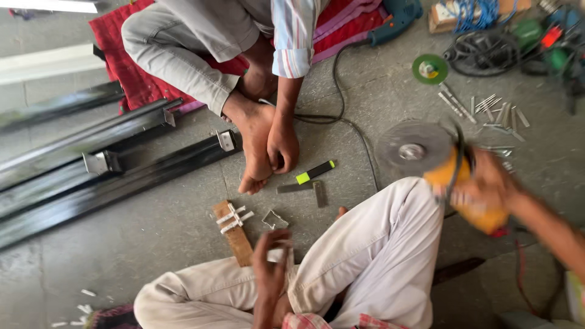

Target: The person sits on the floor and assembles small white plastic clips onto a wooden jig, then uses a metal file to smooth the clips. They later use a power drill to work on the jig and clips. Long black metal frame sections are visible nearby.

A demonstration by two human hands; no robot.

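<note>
I sit cross-legged on the floor in light trousers. My left hand (pixel 270 256) pinches a small shiny metal piece (pixel 277 254) above my knee. My right hand (pixel 484 183), blurred by motion, grips an orange angle grinder (pixel 466 195) whose grey disc (pixel 413 149) faces the floor on the right. Just ahead of my left hand lie a wooden block (pixel 234 234) with small metal brackets (pixel 234 218) on it and one loose bracket (pixel 275 219).
Another person sits opposite on a red cloth (pixel 131 73), a hand (pixel 283 146) resting by a bare foot (pixel 256 140). A try square with a black and green handle (pixel 308 180) lies between us. Long black metal profiles (pixel 103 170) lie left. Green disc (pixel 429 69), screws (pixel 496 113), cables and power tools (pixel 396 15) are far right.
</note>
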